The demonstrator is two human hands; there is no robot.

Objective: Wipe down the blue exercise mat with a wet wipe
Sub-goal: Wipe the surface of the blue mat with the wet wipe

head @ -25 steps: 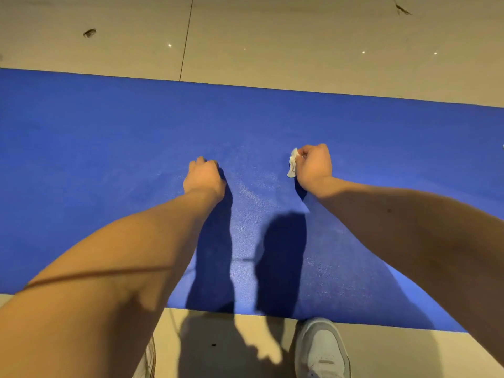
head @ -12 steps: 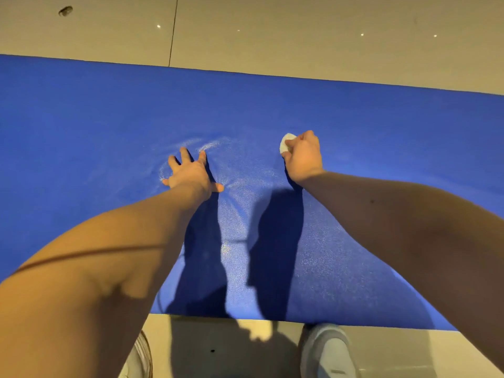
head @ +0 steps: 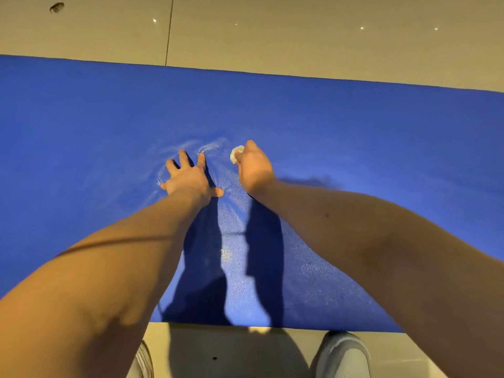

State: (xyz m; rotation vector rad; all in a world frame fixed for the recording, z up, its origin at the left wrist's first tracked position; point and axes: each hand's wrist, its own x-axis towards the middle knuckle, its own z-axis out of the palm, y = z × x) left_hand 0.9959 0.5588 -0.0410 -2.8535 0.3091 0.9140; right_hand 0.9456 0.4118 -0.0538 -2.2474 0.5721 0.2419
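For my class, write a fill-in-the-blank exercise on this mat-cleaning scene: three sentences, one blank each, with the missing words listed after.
1. The wet wipe is gripped by the person's ____ hand.
2. The left hand lies flat on a mat coloured ____.
3. The mat lies on a beige ____, where a pale shoe stands by its near edge.
Missing words: right; blue; floor.

The blue mat [head: 354, 137] looks matt and finely grained, with a pebbled sheen around the wrinkles. The wet wipe [head: 236, 156] is a crumpled white wad (soft, fibrous). The floor [head: 272, 36] is smooth, glossy beige tile.
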